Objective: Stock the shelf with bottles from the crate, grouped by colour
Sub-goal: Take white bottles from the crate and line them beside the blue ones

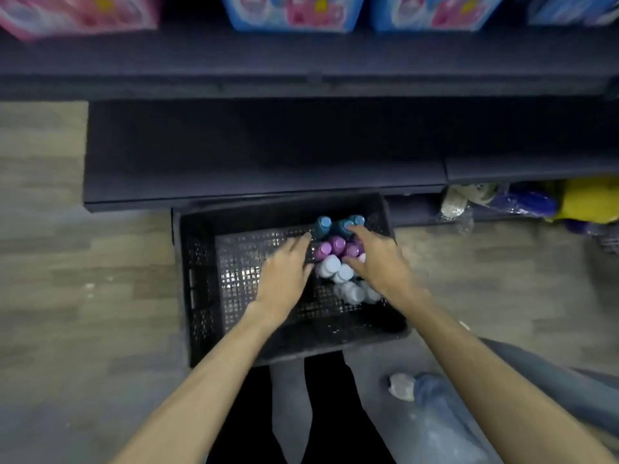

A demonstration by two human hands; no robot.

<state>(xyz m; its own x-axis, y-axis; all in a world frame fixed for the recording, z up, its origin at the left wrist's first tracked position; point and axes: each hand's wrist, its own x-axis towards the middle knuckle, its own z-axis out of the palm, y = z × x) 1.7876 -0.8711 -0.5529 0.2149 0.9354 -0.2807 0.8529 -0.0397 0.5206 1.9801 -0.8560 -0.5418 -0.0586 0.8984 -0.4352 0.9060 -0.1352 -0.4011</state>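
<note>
A black lattice crate [201, 283] stands on the floor in front of a dark shelf [261, 169]. Bottles stand bunched in its right half: blue caps [323, 224] at the far side, purple caps [337, 244] in the middle, pale lilac and white caps [330, 264] nearer me. My left hand [284, 276] reaches into the crate with fingers stretched, its tips beside the purple bottles. My right hand [378, 259] hovers over the bottles with spread fingers, its fingertips at a blue cap. Neither hand grips a bottle.
The dark lower shelf board holds nothing in front of the crate. Pink and blue boxes [291, 11] line the upper shelf. Yellow and blue packages [552, 199] lie at the lower right. Another person's jeans leg and shoe [402, 386] are at right.
</note>
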